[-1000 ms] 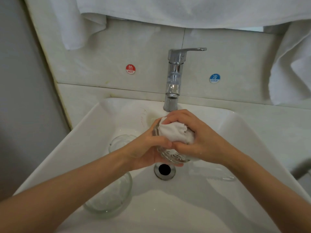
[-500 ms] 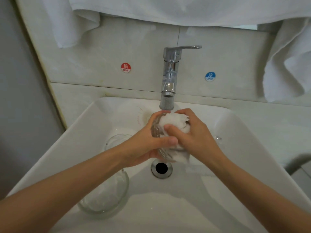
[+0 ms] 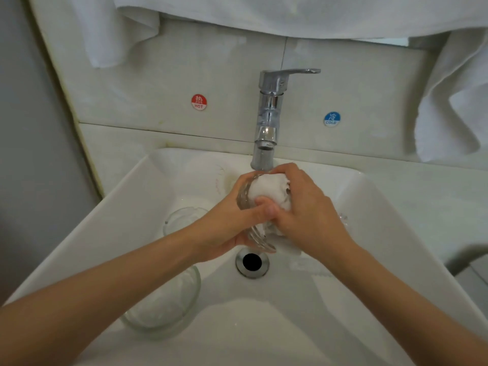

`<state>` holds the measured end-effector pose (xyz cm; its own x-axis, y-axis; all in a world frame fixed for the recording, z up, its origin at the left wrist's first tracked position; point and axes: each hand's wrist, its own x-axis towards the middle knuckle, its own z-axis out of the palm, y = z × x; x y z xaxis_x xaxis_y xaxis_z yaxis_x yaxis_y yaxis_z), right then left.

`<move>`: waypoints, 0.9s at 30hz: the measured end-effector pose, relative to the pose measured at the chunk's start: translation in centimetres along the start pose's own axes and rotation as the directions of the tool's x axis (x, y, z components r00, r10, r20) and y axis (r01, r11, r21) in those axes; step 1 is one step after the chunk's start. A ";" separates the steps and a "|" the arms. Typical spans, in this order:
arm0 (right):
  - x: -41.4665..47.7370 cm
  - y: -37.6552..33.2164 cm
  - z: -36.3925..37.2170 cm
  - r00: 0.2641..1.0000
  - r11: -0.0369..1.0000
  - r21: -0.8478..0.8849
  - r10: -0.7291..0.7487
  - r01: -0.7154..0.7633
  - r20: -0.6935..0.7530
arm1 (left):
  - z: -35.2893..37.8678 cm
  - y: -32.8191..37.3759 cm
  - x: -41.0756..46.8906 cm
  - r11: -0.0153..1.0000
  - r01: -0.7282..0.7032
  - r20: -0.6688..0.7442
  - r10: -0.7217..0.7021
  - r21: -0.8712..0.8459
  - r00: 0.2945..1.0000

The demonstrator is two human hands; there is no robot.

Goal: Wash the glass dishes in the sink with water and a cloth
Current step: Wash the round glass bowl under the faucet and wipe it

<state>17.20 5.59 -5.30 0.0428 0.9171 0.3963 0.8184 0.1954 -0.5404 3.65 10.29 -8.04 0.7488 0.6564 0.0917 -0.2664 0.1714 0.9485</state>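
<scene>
Over the white sink [image 3: 369, 207], just under the tap [image 3: 266, 122], the left hand [image 3: 224, 228] grips a ribbed glass dish [image 3: 244, 196] on edge while the right hand [image 3: 309, 212] presses a white cloth [image 3: 269, 188] into it. Two glass bowls [image 3: 163, 305] sit in the basin at left, near the drain [image 3: 252, 262].

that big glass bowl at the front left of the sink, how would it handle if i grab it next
The glass bowl is clear glass lying in a wet sink, so probably slippery and breakable if knocked. It looks thick-walled, so likely heavy for its size. Wide and low, it seems unlikely to tip.
</scene>
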 end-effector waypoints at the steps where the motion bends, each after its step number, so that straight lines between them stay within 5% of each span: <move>1: -0.1 0.0 0.0 1.000 0.998 0.055 -0.013 0.013 0.010 | 0.0 0.1 0.0 1.000 -0.002 -0.011 0.002 0.021 1.000; 6: 0.5 0.1 -1.2 0.940 0.925 0.330 -0.266 0.187 0.213 | -0.3 0.7 -0.1 0.999 0.027 -0.041 -0.028 -0.036 0.999; 9: 0.9 0.4 -2.0 0.837 0.897 0.277 -0.428 0.345 0.341 | -0.4 0.5 -0.3 0.995 0.067 0.012 -0.066 -0.073 0.998; 12: 1.3 0.9 -3.2 0.780 0.906 0.175 -0.420 0.384 0.463 | -0.2 -0.1 -0.3 0.988 0.129 0.100 -0.121 -0.085 0.988; 15: 1.2 1.0 -4.6 0.822 0.917 0.102 -0.392 0.386 0.413 | 0.2 -0.5 0.0 0.982 0.149 0.172 -0.127 -0.117 0.977; 20: 0.7 0.4 -6.0 0.981 0.979 -0.058 -0.193 0.194 0.021 | 0.4 -0.7 0.0 0.968 0.167 0.116 -0.147 -0.189 0.982; 24: -0.1 -0.8 -3.2 0.968 0.944 -0.225 -0.217 0.241 0.127 | 0.4 -0.3 -0.1 0.977 0.134 0.039 -0.129 -0.167 0.991; 27: 0.2 -1.1 -2.3 0.955 0.966 -0.070 -0.234 0.250 0.181 | -0.2 0.2 -0.2 0.990 0.090 -0.042 -0.095 -0.112 0.995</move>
<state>17.67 4.78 -2.92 -0.2542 0.8933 0.3707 0.8413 0.3933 -0.3708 3.36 10.37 -7.93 0.7448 0.6672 -0.0112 -0.2647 0.3109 0.9128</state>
